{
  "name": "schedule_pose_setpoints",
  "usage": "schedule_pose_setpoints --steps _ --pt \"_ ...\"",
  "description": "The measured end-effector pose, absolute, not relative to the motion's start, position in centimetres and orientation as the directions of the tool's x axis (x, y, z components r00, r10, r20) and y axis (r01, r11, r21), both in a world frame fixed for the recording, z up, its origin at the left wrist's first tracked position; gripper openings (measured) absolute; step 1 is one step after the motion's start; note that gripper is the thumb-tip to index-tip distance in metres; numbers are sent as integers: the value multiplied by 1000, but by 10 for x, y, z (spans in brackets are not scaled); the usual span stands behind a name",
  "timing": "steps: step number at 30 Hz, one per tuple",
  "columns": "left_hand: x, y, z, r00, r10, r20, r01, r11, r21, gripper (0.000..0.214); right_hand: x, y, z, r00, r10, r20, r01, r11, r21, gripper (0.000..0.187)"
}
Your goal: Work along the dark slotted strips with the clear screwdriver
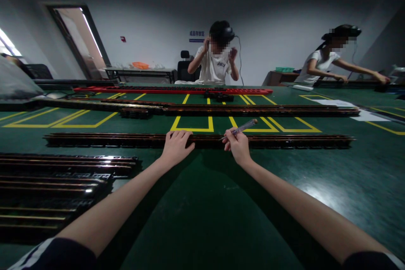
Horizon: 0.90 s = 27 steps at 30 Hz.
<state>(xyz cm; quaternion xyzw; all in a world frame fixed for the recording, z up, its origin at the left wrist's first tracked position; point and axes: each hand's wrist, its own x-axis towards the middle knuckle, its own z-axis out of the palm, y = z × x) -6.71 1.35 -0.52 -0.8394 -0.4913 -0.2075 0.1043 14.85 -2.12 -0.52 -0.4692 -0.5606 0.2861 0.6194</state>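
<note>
My left hand (177,145) straddles a long black rail (104,140) with copper-coloured strips, which lies crosswise on the green table. Its fingers reach over the far edge, and the thumb is at the near side. Further right, my right hand (238,147) is closed around a screwdriver (247,127) with a clear, purplish handle. The handle slants up to the right, and the thin shaft points left and down to the rail. Where exactly the tip touches cannot be made out.
Several similar rails (57,185) lie at the left. Behind mine are more dark rails (259,110), yellow tape outlines (193,129), a red rail (177,90) and white paper (368,116). Across the table sits one person (215,63); another (319,65) reaches right.
</note>
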Motion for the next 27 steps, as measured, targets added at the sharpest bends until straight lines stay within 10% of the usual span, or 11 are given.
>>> schedule_pose_setpoints --steps 27 --pt "-63 9 -3 426 770 475 867 -497 27 39 145 -23 -1 174 883 437 174 409 -896 45"
